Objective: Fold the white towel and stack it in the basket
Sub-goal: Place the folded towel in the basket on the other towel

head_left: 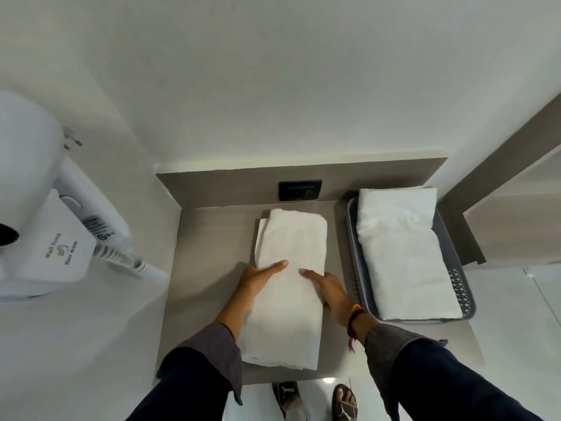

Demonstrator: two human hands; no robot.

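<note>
A white towel [288,287], folded into a long narrow strip, lies on the beige counter [209,238] in front of me. My left hand [258,278] rests flat on its left edge near the middle, fingers apart. On its right edge lies my right hand [328,287], pressing down with the fingers spread. To the right stands a grey perforated basket [346,238], and inside it lies another folded white towel [403,253]. Both hands are beside the basket, not over it.
A white wall-hung hair dryer [45,208] with a coiled cord [133,262] juts out at the left. A dark socket plate [300,190] sits on the back panel. A grey ledge [498,165] rises at right. My sandalled feet [315,399] show below the counter edge.
</note>
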